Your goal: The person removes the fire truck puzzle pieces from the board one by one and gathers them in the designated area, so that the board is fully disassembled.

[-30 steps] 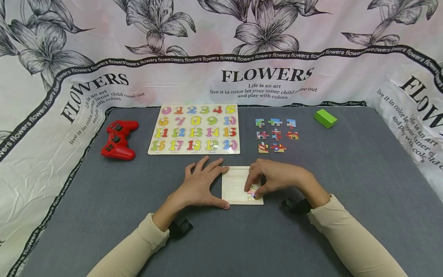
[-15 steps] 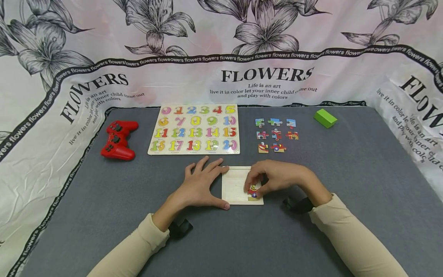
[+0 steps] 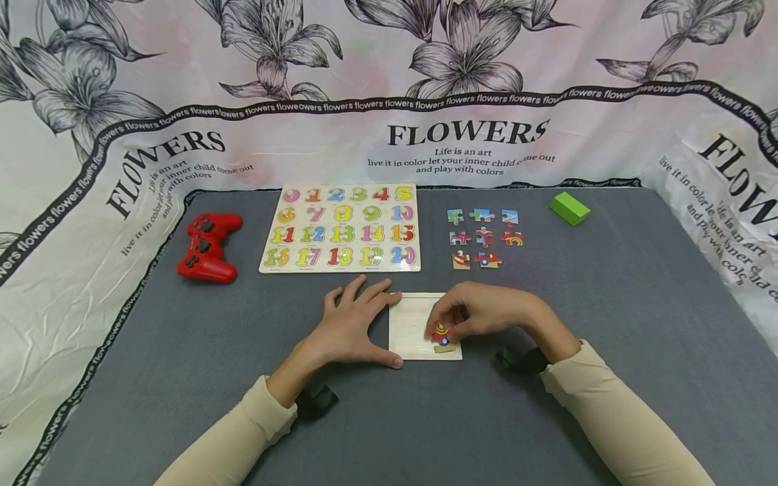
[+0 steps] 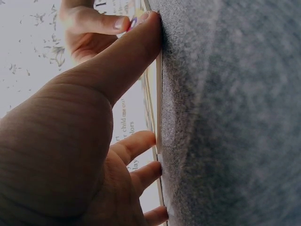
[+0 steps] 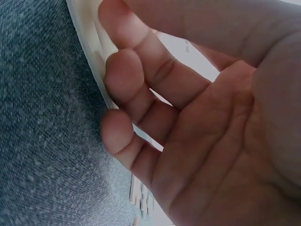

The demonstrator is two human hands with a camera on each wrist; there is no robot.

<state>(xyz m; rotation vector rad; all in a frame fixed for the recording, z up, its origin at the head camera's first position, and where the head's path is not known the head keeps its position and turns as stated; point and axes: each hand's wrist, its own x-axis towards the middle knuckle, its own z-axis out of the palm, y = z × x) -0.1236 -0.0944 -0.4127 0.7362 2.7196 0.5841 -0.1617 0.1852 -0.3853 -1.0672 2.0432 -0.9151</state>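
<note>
A square, pale wooden puzzle tray (image 3: 413,331) lies on the grey cloth in front of the person. The left hand (image 3: 355,327) has its fingers spread, with thumb and index fingertip at the tray's left edge. Over the tray's right side, the right hand (image 3: 477,314) pinches a jigsaw puzzle piece (image 3: 441,336) with red, yellow and blue on it. The piece is tilted, and its upper part is partly covered by the fingers. In the left wrist view, the left thumb (image 4: 136,44) presses along the tray's edge. The right wrist view shows curled fingers (image 5: 123,75) close to the tray's rim.
Several loose jigsaw pieces (image 3: 484,237) lie in rows behind the right hand. A number puzzle board (image 3: 340,229) sits behind the left hand. A red game controller (image 3: 209,247) is at the far left, a green block (image 3: 570,208) at the back right.
The puzzle piece in the right hand has turned and tilted, now showing its red and yellow picture side more. The right fingers have shifted slightly left; the left hand stays put.
</note>
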